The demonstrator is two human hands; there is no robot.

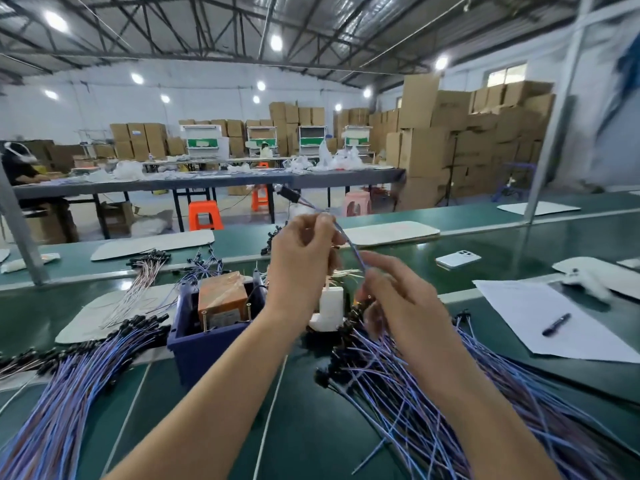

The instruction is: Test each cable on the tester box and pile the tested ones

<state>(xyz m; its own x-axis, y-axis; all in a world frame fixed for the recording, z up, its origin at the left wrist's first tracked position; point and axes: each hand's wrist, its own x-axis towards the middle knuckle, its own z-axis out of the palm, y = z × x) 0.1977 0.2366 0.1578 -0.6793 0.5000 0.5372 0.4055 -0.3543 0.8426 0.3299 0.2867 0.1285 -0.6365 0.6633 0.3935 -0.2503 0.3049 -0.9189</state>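
Observation:
One blue-violet cable (348,240) with a black connector (288,194) at its far end is held up above the bench. My left hand (303,252) pinches it near the connector end, and my right hand (394,299) pinches it lower down. Under the hands stands the tester: a blue box (204,337) holding an orange transformer (221,303), with a white fixture (329,311) beside it. A neat pile of cables (69,382) lies at the left. A loose heap of cables (450,403) lies at the right, under my right forearm.
A white paper sheet (547,320) with a black pen (556,324) lies at the right, a white phone (458,259) beyond it. More cable bundles (149,268) and white pads (152,242) sit on the green conveyor. Metal frame posts (20,230) rise at left and right.

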